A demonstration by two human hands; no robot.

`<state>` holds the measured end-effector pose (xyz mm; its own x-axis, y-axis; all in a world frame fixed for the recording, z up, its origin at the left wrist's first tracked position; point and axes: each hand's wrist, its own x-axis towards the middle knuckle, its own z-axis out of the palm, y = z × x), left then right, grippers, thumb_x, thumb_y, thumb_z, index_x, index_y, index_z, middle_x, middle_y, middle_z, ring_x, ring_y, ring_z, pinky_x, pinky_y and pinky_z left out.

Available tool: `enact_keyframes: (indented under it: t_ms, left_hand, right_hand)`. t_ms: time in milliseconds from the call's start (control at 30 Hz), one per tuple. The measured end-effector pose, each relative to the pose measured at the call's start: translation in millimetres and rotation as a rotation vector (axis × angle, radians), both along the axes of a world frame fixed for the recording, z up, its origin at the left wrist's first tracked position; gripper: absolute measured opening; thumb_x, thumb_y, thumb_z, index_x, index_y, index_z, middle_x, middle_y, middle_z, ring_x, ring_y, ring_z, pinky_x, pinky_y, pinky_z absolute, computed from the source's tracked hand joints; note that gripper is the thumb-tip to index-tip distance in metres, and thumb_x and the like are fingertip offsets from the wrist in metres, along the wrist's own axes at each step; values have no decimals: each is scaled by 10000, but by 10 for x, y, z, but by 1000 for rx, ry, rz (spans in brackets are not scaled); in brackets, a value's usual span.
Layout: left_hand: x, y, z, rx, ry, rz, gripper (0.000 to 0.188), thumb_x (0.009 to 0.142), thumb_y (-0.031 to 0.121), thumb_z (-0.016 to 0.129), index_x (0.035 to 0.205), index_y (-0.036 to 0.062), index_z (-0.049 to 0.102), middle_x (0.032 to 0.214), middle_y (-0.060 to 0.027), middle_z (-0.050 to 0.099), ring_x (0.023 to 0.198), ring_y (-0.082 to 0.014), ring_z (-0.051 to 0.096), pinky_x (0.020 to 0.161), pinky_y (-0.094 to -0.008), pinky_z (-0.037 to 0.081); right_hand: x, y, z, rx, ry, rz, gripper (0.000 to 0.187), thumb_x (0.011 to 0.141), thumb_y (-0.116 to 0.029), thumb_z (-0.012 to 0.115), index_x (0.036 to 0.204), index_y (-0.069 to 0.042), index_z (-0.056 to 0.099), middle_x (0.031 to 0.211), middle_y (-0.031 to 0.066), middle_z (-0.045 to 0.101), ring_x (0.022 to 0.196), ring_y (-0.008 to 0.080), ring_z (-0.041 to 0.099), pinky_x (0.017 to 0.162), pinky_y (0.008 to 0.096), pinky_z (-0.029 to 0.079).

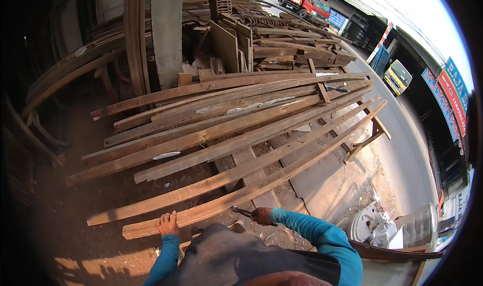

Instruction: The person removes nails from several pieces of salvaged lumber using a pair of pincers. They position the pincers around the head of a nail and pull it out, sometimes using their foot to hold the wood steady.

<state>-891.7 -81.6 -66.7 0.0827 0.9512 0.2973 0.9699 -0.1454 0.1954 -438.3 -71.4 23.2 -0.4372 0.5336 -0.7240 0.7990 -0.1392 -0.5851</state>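
Note:
The nearest wooden beam point(211, 209) runs from in front of me up to the far right. My left hand point(168, 223) lies on its near left end, fingers stretched over the wood and a little apart. On the near side of the same beam, my right hand point(262, 216) is closed around a dark metal hand tool point(245, 212). The tool's shiny tip points left, close to the beam's edge; its exact kind is hard to make out. Just beyond lies a second long beam point(166, 197), roughly parallel, with a gap between the two.
Several more beams point(201, 135) lie side by side farther off, with another metal tool point(337, 88) on them. A wooden trestle point(375, 132) supports the right ends. A concrete post point(167, 39) stands behind. At right are a metal drum point(421, 225) and a white bucket point(361, 226).

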Motion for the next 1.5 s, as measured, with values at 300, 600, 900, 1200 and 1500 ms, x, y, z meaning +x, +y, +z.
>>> enact_keyframes:
  t_ms: [300,600,900,1200,1500]
  left_hand:
    - [159,28,30,22,11,8,459,806,80,652,1246,208,633,1180,-100,635,1164,-335,575,972,-513,388]
    - [74,49,69,-72,27,-16,517,774,38,657,1258,218,627,1207,-119,629,1158,-348,575,986,-513,379]
    - [-3,157,115,-293,-12,-13,572,731,38,653,1258,259,623,1211,-103,637,1166,-340,572,993,-505,375]
    - [-187,649,200,-683,78,-76,636,644,171,797,1244,275,614,1125,-72,655,1151,-304,585,973,-497,389]
    - [-155,830,228,-958,262,-26,751,700,369,846,1355,162,542,1296,-97,630,1276,-298,536,1072,-486,370]
  right_hand:
    - [5,816,155,309,-474,817,318,905,-242,593,1109,-35,722,1057,188,726,937,333,715,808,440,549]
    - [323,459,-58,310,-182,484,318,942,-264,566,1150,-45,664,1031,228,697,990,395,670,863,498,523]
    - [397,395,-52,1009,-182,472,159,879,-192,547,973,-87,622,795,131,686,838,343,702,705,470,560]
    - [1152,582,395,646,-183,43,332,1003,-246,464,1305,-143,556,1106,231,648,1016,431,651,849,507,525]
    - [1710,-37,0,163,372,-1249,378,947,-132,565,1285,31,511,1004,214,696,896,343,725,750,427,603]
